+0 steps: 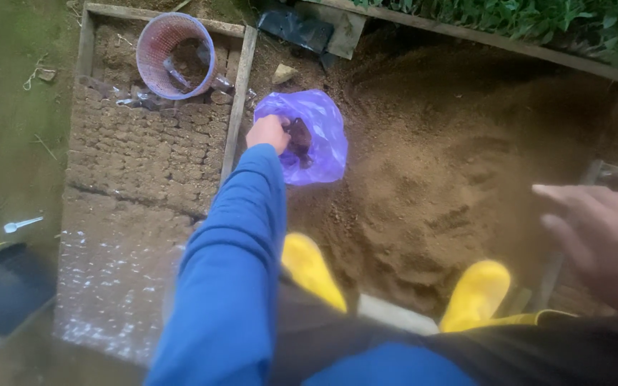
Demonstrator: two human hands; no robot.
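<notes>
My left hand [267, 132], at the end of a blue sleeve, grips the rim of a purple plastic bag [317, 136] that sits on a heap of brown soil [438, 179]. The bag's mouth is held open and dark matter shows inside. My right hand [599, 232] hovers at the right edge, blurred, fingers spread and holding nothing. Two yellow boots [312, 268] stand on the soil below the bag.
A wooden-framed bed [237, 93] at left holds rows of small soil-filled bags. A pink mesh basket [173, 53] rests at its far end. A white spoon [21, 224] lies on the ground at far left. Green plants [538, 18] line the back.
</notes>
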